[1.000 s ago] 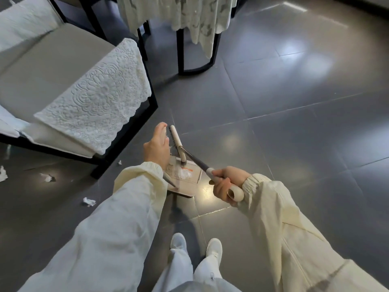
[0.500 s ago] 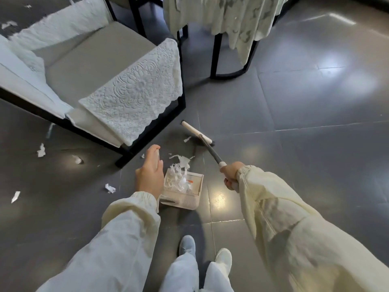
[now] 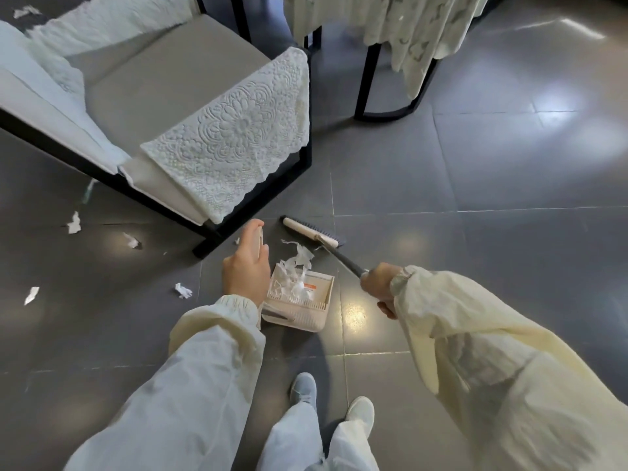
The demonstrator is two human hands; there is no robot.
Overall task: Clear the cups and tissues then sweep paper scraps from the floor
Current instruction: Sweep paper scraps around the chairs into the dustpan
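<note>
- Dark grey floor [image 3: 509,266] all round, glossy tiles throwing back bright patches of light.
- Upper left, an armchair [image 3: 163,79] with a black frame and a grey seat, and a white lace cover [image 3: 234,130] draped over its near arm.
- Top centre, a black table leg [image 3: 365,79] under a pale tablecloth [image 3: 407,28] that hangs well down.
- Now the action: the dustpan [image 3: 292,317] sits on the tiles near the armchair's front corner leg and ahead of the person's shoes [image 3: 303,389].
- The left hand [image 3: 246,270] is wrapped round the dustpan's upright cream handle, one digit stretched along it.
- Paper scraps [image 3: 292,280] are heaped inside the pan, with a few curly strips spilling over its far lip onto the tile.
- The broom [image 3: 311,231] has its cream head and dark bristles down on the floor just beyond those strips, set at an angle.
- Its dark shaft runs back to the right hand [image 3: 380,287], a fist curled tight round it, the sleeve cuff bunched at the wrist.
- Away to the left, loose scraps [image 3: 73,223] lie scattered: one crumpled bit near the left sleeve, the rest out beside the armchair frame.
</note>
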